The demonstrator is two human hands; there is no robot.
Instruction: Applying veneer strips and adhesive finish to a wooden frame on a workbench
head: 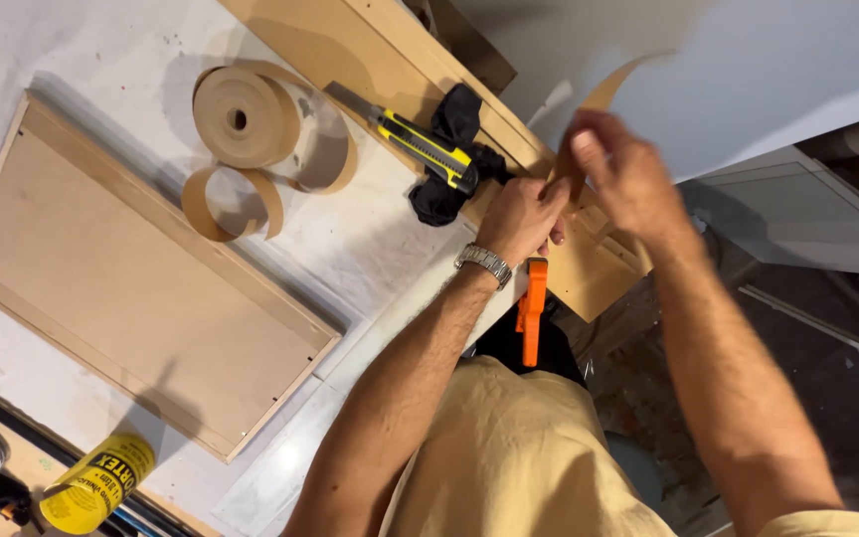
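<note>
At the right edge of the workbench (151, 60), both hands pinch a strip of brown edging tape (603, 94). The left hand (521, 217) is curled shut on its lower end against a board (589, 268); the right hand (620, 169) grips higher up. A utility knife (420, 144) lies just beside them.

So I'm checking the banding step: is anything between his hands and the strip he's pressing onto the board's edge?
Nothing visible. The left hand and right hand are already on the strip; the utility knife and black cloth lie beside them.
</note>
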